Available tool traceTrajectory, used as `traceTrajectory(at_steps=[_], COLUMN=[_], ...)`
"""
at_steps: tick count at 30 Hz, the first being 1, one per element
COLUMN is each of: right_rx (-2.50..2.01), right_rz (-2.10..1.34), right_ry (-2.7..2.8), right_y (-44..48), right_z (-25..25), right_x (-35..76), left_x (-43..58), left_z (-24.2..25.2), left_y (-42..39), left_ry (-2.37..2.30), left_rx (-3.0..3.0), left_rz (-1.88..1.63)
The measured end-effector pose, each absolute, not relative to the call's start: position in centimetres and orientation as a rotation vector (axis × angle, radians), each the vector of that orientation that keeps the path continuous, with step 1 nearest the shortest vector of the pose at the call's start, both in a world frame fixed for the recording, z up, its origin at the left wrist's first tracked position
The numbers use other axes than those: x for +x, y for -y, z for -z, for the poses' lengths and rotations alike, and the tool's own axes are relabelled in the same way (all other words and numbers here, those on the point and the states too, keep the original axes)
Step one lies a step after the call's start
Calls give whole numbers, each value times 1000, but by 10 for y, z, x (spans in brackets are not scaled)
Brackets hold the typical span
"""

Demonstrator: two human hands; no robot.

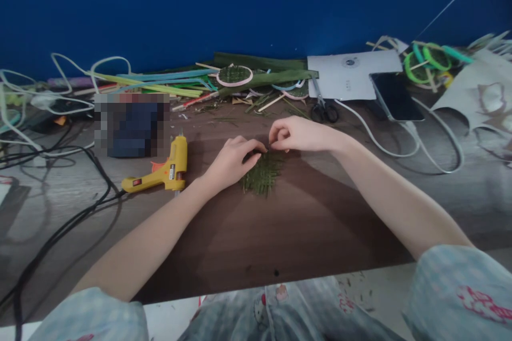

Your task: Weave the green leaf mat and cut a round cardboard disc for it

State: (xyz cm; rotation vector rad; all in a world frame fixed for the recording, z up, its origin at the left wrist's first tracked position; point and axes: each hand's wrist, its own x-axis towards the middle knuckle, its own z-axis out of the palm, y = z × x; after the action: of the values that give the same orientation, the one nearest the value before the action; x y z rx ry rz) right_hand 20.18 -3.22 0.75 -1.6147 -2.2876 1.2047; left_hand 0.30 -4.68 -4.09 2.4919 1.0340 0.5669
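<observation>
The woven green mat [262,180] lies on the surface [256,240] in front of the person, its far edge at the left hand [236,157], whose thumb and forefinger curve close together; the right hand [296,134] is curled just beyond, its fingers nearly pinched (whether either grips anything, I cannot tell). The step looks like fine adjustment of that edge, and the next move seems to call for steadying the weave with a light, precise pinch.

woven mat [263,177]: part-hidden | dark object [134,129]: pixelated | lettering [348,86]: illegible
</observation>
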Motion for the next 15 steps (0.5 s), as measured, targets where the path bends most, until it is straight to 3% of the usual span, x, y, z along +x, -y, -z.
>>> traceTrajectory(at_steps=[7,15], right_rx=[-1674,-1663], right_rz=[-971,-1037], right_ry=[2501,2474], right_y=[43,42], right_z=[-4,0], right_x=[194,193], left_x=[2,2], left_z=[45,46], left_y=[45,45], left_ry=[-1036,-1041], left_rx=[2479,2483], left_rz=[-578,-575])
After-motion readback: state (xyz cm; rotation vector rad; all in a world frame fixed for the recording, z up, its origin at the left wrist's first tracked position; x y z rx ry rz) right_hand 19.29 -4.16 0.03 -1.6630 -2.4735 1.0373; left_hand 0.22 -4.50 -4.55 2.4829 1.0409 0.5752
